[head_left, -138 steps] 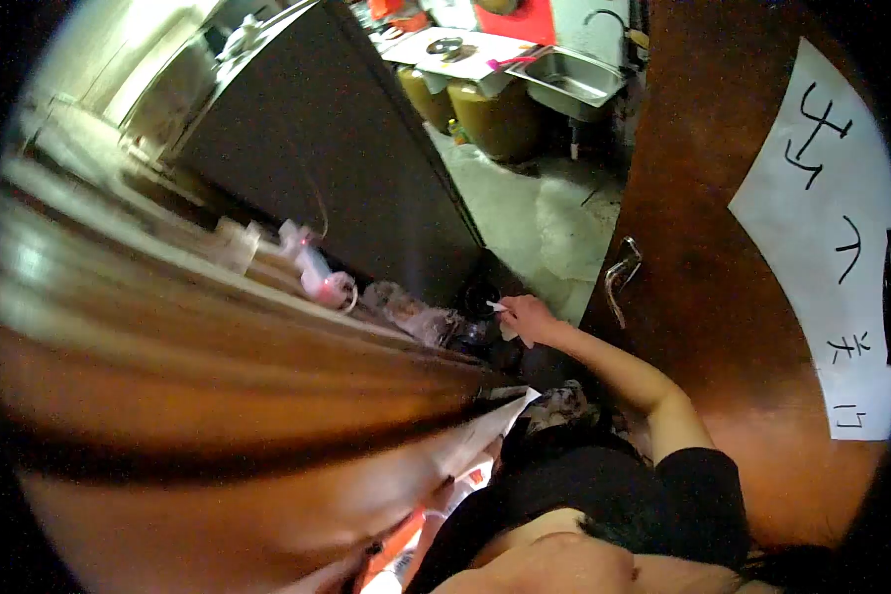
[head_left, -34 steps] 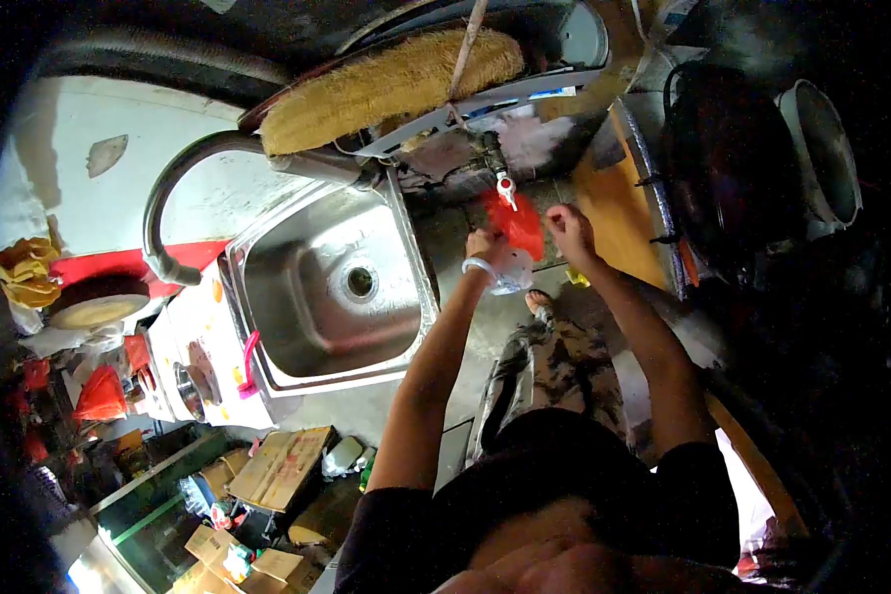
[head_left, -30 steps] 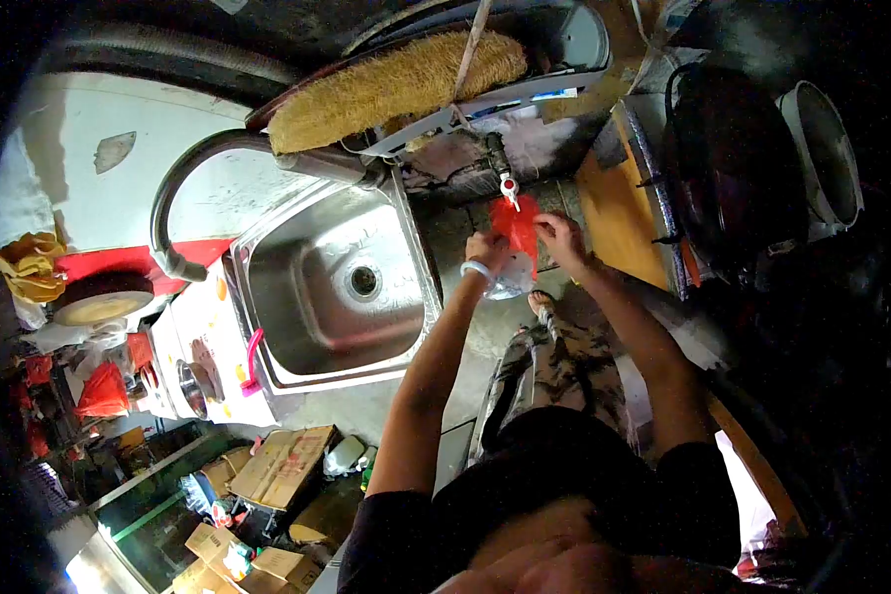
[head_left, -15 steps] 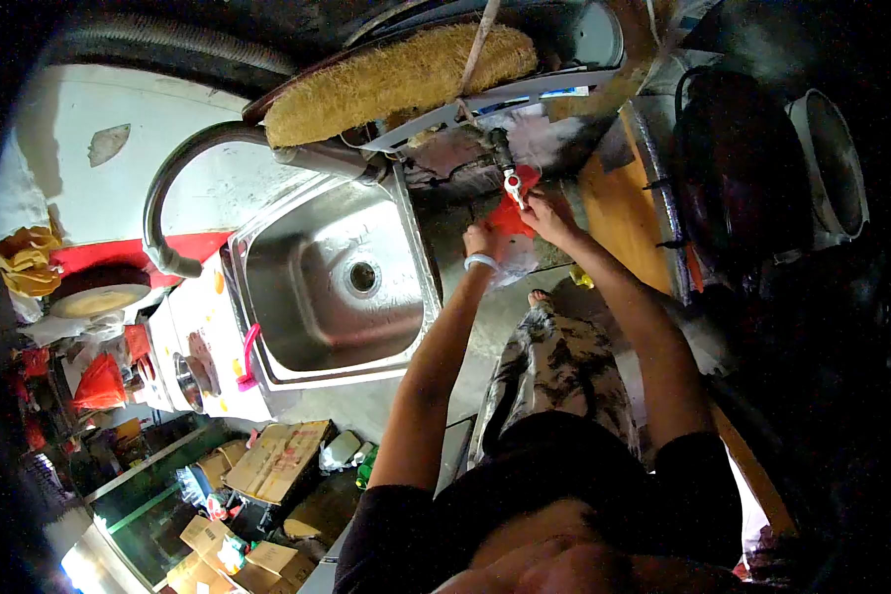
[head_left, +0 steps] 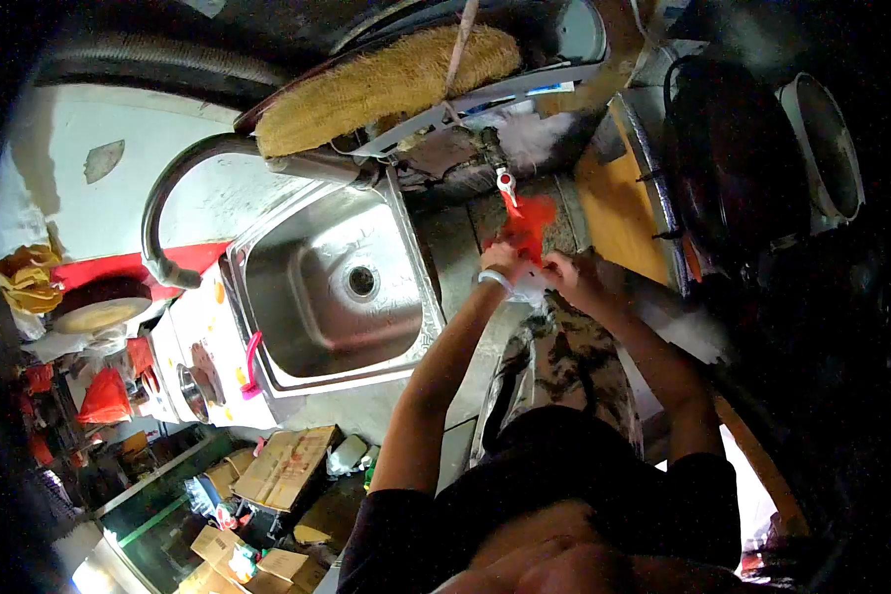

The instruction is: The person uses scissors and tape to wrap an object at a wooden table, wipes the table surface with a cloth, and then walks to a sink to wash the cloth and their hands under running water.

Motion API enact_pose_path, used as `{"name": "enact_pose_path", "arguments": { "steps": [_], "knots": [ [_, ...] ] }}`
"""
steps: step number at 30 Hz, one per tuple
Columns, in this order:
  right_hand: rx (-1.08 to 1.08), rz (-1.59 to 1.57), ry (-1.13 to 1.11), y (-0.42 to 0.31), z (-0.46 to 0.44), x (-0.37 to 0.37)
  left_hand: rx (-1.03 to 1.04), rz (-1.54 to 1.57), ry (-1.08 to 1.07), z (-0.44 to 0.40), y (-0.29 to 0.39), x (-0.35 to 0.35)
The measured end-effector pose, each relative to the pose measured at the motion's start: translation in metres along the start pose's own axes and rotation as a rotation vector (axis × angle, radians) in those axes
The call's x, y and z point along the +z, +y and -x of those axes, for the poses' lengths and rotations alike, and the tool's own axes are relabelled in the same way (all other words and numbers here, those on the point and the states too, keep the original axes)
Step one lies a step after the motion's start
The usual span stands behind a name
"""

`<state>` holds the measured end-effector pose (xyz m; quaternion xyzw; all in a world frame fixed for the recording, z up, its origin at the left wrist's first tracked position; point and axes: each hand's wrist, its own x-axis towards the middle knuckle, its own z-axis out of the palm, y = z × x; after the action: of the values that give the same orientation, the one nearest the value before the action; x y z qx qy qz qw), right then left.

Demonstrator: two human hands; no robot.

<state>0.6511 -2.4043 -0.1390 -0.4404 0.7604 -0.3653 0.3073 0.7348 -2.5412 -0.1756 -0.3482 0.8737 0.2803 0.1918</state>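
Note:
Both hands are below the tap, which has a red-and-white handle and sticks out from the wall. Between them is a red plastic bag, partly blurred, with a whitish part at its lower end. My left hand, with a pale band at its wrist, is closed on the bag's left side. My right hand has its fingers pinched at the lower right edge of the bag. The fingertips are small and partly hidden.
A steel sink lies to the left, with a flexible grey hose beside it. Above is a long fibrous yellow-brown roll. A wooden board stands at right. Cardboard boxes sit at lower left.
My right hand has come away from the tap and down towards my body. My left hand has shifted slightly down and right. The red bag now stretches lower, between both hands.

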Motion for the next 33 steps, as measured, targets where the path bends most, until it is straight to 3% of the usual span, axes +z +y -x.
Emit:
{"name": "enact_pose_path", "arguments": {
  "steps": [1, 5, 8, 10, 11, 15, 17, 20, 24, 26, 27, 28, 30, 31, 33],
  "knots": [
    [0.029, 0.068, 0.007, -0.008, 0.003, -0.001, -0.011, -0.278, -0.236, 0.002, 0.007, -0.005],
    [0.126, 0.024, 0.025, 0.017, 0.016, 0.028, -0.004, -0.277, -0.185, 0.014, 0.01, -0.004],
    [0.164, -0.157, 0.188, 0.036, 0.032, 0.051, 0.156, -0.198, -0.133, 0.019, 0.009, -0.006],
    [0.234, -0.351, 0.065, 0.048, 0.036, 0.056, 0.17, -0.537, -0.402, 0.01, 0.007, -0.005],
    [0.204, -0.29, 0.093, 0.055, 0.041, 0.057, 0.251, -0.52, -0.263, 0.015, 0.001, -0.003],
    [0.261, 0.032, -0.003, 0.037, 0.042, 0.036, 0.22, -0.417, -0.254, 0.018, 0.0, -0.006],
    [0.118, 0.077, 0.07, 0.042, 0.045, 0.04, 0.119, -0.443, -0.235, 0.015, -0.009, 0.0],
    [0.12, 0.141, 0.01, 0.046, 0.046, 0.04, 0.015, -0.444, -0.285, 0.016, -0.006, -0.016],
    [0.09, 0.07, -0.006, 0.032, 0.042, 0.043, 0.01, -0.444, -0.227, -0.005, -0.035, 0.011],
    [-0.17, 0.044, -0.025, 0.027, 0.041, 0.061, 0.164, -0.582, -0.315, -0.016, -0.04, 0.007],
    [-0.056, 0.186, -0.187, 0.009, 0.039, 0.057, 0.167, -0.585, -0.316, -0.027, -0.052, 0.014],
    [-0.054, 0.186, -0.184, 0.011, 0.04, 0.064, -0.05, 0.172, -0.283, -0.042, -0.071, 0.026],
    [-0.403, -0.098, -0.017, 0.014, 0.039, 0.081, -0.265, 0.923, -0.222, -0.048, -0.078, 0.028],
    [-0.311, 0.022, -0.069, 0.013, 0.041, 0.087, -0.261, 0.997, -0.229, -0.05, -0.079, 0.028],
    [-0.323, 0.013, -0.024, 0.014, 0.04, 0.096, -0.25, 1.144, -0.25, -0.055, -0.077, 0.029]
  ]
}}
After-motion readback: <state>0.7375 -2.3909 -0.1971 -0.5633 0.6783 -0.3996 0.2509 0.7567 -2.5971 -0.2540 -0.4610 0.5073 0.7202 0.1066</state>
